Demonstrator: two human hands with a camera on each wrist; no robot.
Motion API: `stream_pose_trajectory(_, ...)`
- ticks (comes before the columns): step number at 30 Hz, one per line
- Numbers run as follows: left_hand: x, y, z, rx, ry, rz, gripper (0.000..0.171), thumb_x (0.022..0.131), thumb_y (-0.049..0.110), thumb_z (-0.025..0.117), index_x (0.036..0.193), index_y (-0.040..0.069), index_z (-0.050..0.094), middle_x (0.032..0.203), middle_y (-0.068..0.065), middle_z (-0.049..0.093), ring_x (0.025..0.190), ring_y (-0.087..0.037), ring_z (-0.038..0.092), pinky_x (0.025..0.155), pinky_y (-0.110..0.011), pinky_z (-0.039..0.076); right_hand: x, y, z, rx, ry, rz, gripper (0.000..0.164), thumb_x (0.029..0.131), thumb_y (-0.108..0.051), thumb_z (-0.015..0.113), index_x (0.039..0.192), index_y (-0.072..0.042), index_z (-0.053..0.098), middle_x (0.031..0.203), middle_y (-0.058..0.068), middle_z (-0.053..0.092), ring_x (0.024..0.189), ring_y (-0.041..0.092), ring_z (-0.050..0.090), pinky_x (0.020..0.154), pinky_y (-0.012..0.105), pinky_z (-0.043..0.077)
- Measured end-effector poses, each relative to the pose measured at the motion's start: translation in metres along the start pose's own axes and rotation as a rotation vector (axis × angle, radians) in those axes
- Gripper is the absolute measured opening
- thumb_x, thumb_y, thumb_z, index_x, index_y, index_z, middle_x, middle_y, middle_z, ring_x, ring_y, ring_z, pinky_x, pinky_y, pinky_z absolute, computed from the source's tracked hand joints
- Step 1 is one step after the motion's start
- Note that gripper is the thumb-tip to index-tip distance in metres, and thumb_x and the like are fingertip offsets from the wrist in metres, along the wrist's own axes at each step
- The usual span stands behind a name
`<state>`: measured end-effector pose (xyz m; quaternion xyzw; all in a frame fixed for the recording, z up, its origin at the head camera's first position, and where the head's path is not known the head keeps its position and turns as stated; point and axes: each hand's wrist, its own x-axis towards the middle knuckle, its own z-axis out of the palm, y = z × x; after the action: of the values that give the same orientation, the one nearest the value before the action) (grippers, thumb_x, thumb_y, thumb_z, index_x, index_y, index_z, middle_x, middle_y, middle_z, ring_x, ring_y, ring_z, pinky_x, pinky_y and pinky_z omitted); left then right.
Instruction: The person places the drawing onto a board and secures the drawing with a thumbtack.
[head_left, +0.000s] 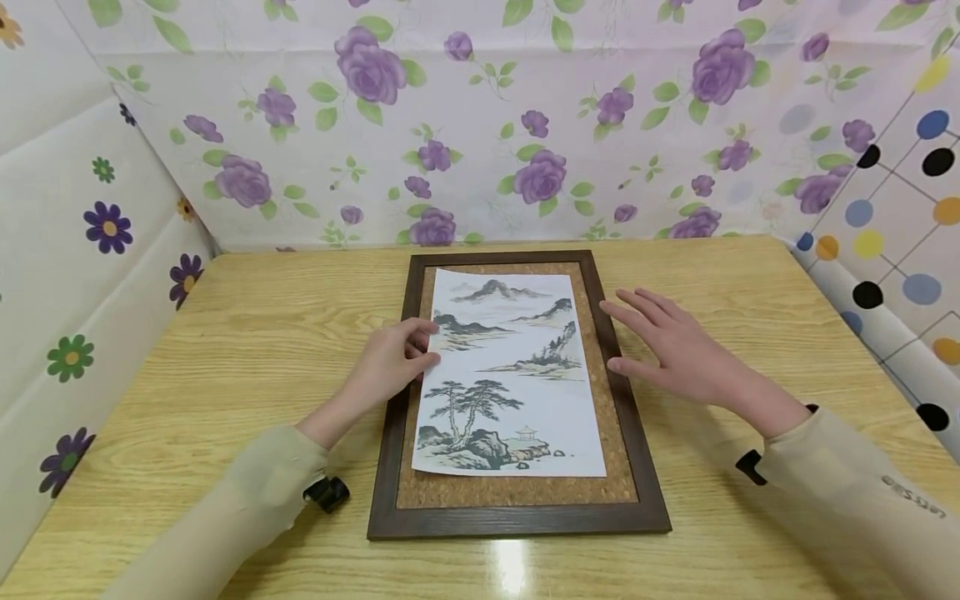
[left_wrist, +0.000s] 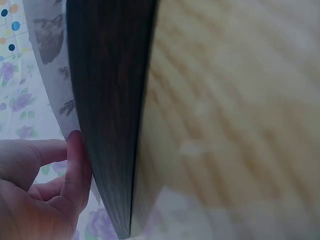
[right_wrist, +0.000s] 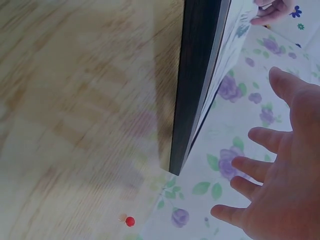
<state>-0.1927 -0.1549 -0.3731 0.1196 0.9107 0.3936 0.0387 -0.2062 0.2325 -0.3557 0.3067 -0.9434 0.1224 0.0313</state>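
Note:
A sheet of white paper (head_left: 510,367) printed with an ink landscape of mountains, pines and a pavilion lies over a cork board (head_left: 517,492). Dark brown wood frames the cork; this frame (head_left: 517,521) also shows edge-on in the left wrist view. At the paper's left edge, my left hand (head_left: 393,358) pinches it between thumb and fingers. My right hand (head_left: 675,350) hovers by the frame's right side, fingers spread and holding nothing. The right wrist view shows that hand (right_wrist: 280,160) with straight fingers, apart from the paper.
The board lies on a light wood-grain table (head_left: 247,333). A small red ball-like item (right_wrist: 130,221) sits on the table beyond the frame's far corner. Behind stands a purple-flowered cloth wall (head_left: 465,125); patterned sheets (head_left: 75,292) close off both sides.

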Motion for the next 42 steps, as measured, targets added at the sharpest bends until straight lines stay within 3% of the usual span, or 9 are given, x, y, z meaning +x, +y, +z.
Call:
stream_pose_trajectory(11, 0.002, 0.0, 0.003, 0.029, -0.047, -0.013, 0.043, 0.086, 0.014, 0.066, 0.126, 0.002, 0.055, 0.095, -0.011, 0.061, 0.065, -0.012, 0.062, 0.058, -0.025, 0.052, 0.001, 0.005, -0.001, -0.002, -0.003, 0.005, 0.073, 0.089, -0.05, 0.057, 0.149, -0.026, 0.023, 0.156, 0.009, 0.02, 0.142, 0.037, 0.017, 0.107, 0.062, 0.021)
stream_pose_trajectory(22, 0.001, 0.004, 0.002, 0.149, -0.063, 0.006, 0.049, 0.083, 0.017, 0.071, 0.126, 0.0, 0.056, 0.097, -0.013, 0.06, 0.071, -0.014, 0.061, 0.061, -0.025, 0.051, 0.0, 0.004, -0.004, 0.005, 0.008, 0.007, 0.073, 0.088, -0.047, 0.058, 0.149, -0.023, 0.025, 0.155, 0.012, 0.021, 0.141, 0.04, 0.019, 0.106, 0.063, 0.02)
stream_pose_trajectory(32, 0.003, 0.008, 0.003, 0.261, -0.068, 0.024, 0.054, 0.08, 0.026, 0.074, 0.125, 0.001, 0.058, 0.088, -0.007, 0.056, 0.07, -0.017, 0.045, 0.062, -0.028, 0.038, -0.001, 0.017, -0.004, -0.006, 0.046, 0.0, 0.073, 0.088, -0.043, 0.062, 0.148, -0.02, 0.028, 0.152, 0.016, 0.027, 0.139, 0.041, 0.022, 0.107, 0.061, 0.022)
stream_pose_trajectory(42, 0.005, 0.012, 0.005, 0.35, -0.053, 0.041, 0.054, 0.076, 0.032, 0.077, 0.119, 0.002, 0.063, 0.088, -0.008, 0.057, 0.075, -0.018, 0.043, 0.063, -0.029, 0.037, -0.001, 0.034, -0.008, -0.023, -0.003, 0.092, 0.072, 0.089, -0.047, 0.058, 0.148, -0.02, 0.027, 0.152, 0.019, 0.022, 0.139, 0.045, 0.018, 0.107, 0.064, 0.019)
